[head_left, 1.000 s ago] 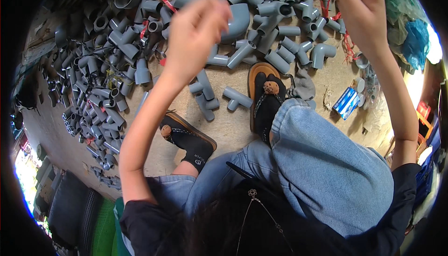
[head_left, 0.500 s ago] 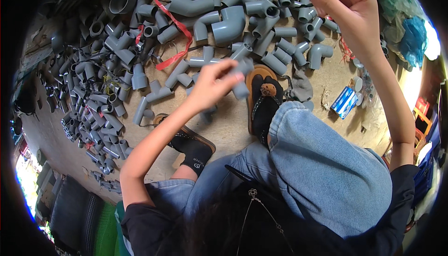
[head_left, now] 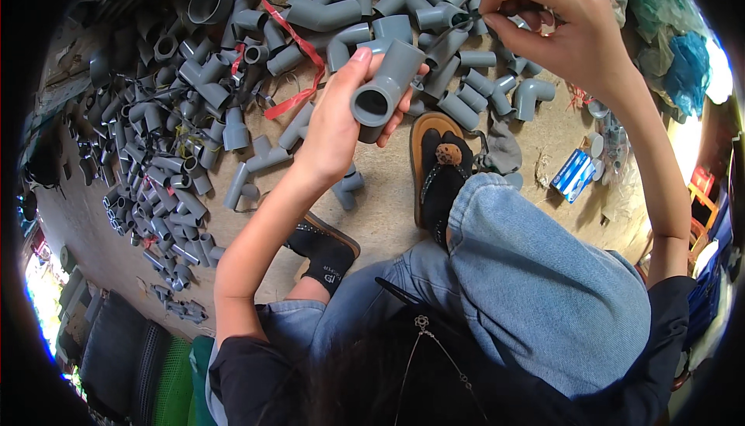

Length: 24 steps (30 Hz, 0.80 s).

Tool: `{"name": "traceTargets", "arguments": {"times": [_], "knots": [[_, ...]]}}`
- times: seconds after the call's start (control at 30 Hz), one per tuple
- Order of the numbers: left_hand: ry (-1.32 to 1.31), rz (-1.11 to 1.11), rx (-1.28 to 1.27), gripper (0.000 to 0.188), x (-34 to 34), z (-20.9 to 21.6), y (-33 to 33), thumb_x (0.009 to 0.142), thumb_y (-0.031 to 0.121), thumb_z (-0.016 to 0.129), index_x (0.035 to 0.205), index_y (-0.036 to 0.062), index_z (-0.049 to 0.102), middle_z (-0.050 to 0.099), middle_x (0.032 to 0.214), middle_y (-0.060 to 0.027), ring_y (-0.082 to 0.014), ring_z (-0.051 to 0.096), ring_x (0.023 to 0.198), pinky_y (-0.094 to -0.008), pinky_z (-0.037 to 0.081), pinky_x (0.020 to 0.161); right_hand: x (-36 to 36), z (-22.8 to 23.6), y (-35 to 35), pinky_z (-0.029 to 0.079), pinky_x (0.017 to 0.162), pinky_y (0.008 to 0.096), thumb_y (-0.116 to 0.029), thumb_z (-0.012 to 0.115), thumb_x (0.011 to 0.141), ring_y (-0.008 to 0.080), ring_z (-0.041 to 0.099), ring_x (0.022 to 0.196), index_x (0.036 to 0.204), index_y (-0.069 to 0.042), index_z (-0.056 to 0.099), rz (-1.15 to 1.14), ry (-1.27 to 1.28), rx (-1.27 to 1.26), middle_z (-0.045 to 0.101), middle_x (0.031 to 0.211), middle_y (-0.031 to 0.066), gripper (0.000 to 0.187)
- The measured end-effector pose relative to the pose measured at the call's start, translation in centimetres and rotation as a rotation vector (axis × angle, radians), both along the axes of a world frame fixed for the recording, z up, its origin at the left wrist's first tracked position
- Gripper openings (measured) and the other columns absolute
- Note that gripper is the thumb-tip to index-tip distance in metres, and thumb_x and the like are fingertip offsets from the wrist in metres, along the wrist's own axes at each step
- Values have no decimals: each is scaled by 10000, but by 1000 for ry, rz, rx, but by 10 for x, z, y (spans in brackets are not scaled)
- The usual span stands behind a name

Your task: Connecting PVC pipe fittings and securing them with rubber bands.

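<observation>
A grey plastic pipe fitting (head_left: 397, 73) rests in my left hand (head_left: 330, 127). Its open round end faces back toward me, and the fingers wrap round it from beneath. Up and to the right, my right hand (head_left: 563, 26) pinches a thin dark strip (head_left: 450, 32) between thumb and fingertips. The strip slants down and left toward the fitting, its tip apart from it as far as I can see. What it is made of I cannot make out. On the floor below my left hand lies another grey fitting (head_left: 347, 187).
Grey pipe fittings (head_left: 206, 84) lie heaped across the floor ahead and to the left, with a red ribbon (head_left: 299, 42) among them. My sandalled foot (head_left: 438, 170) stands near them. Rightward are a blue and white box (head_left: 574, 175), a grey cloth (head_left: 503, 147) and plastic bags (head_left: 689, 73).
My left hand has risen slightly, and the blurred fitting in it has turned its opening toward me. My right hand has come down a little, its strip swinging from level to slanting downward.
</observation>
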<state>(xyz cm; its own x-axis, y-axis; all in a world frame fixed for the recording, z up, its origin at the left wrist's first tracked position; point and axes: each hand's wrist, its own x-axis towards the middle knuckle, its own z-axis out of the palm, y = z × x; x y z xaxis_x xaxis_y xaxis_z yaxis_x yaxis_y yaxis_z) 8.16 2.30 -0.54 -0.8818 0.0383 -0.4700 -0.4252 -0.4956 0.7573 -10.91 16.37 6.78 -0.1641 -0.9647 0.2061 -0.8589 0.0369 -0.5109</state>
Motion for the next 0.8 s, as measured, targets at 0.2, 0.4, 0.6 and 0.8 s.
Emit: {"name": "traceTargets", "arguments": {"times": [0.2,0.4,0.6,0.8], "knots": [[-112,29,277,634,-2,6,0,931,493,215,1121,-24,528,518,716,-22,-83,471,550,-217,364,422,10,-7,-1,439,490,245,-20,663,671,144,538,542,756,-41,604,15,-76,82,566,696,39,106],[-208,26,634,671,-5,8,-5,926,515,215,1186,-60,443,511,808,-74,-140,487,587,-232,343,396,-2,-21,-1,410,479,216,-35,656,684,93,525,536,752,5,610,-148,-250,17,558,640,47,91],[-208,18,767,658,-6,5,-9,929,494,207,1182,-68,437,505,828,-77,-145,467,594,-232,328,389,-6,-29,2,396,481,199,-37,642,689,73,517,546,743,18,592,-79,-319,50,567,644,46,92],[-184,23,665,653,-7,7,-11,922,500,214,1190,-50,442,504,820,-72,-137,446,563,-227,319,376,-12,-31,9,429,613,210,-57,575,774,75,534,677,845,6,578,-207,-456,258,569,765,15,95]]}}
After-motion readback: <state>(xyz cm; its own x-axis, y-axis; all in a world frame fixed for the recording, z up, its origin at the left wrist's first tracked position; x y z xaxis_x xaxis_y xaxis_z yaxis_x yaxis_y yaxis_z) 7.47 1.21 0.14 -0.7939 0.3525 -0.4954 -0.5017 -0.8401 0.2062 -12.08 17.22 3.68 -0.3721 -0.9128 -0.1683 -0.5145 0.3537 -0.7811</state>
